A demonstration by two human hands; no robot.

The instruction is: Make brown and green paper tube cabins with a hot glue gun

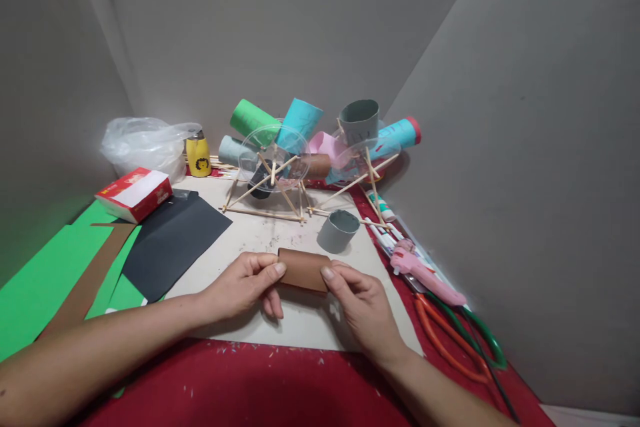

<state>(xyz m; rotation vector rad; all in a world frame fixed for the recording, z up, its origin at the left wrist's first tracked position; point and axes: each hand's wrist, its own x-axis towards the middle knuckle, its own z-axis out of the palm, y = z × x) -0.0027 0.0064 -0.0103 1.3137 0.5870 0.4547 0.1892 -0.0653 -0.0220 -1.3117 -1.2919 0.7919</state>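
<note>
Between my two hands is a rolled piece of brown paper [304,269], held level above the white sheet [230,320]. My left hand [257,277] pinches its left end between thumb and fingers. At the other end, my right hand [357,293] grips the paper with the thumb on top. Just behind the roll stands a short grey paper tube [338,232], upright and open at the top. Farther back are two stick frames with clear plastic discs [274,159], carrying green [253,121], blue [300,123], pink and brown paper tubes.
To the left lie black paper [175,240], green paper [45,273] and a red box [134,193]. Behind them are a plastic bag [145,147] and a yellow bottle [199,155]. A pink glue gun [427,273] and orange-handled scissors [445,337] lie on the right, beside the grey wall.
</note>
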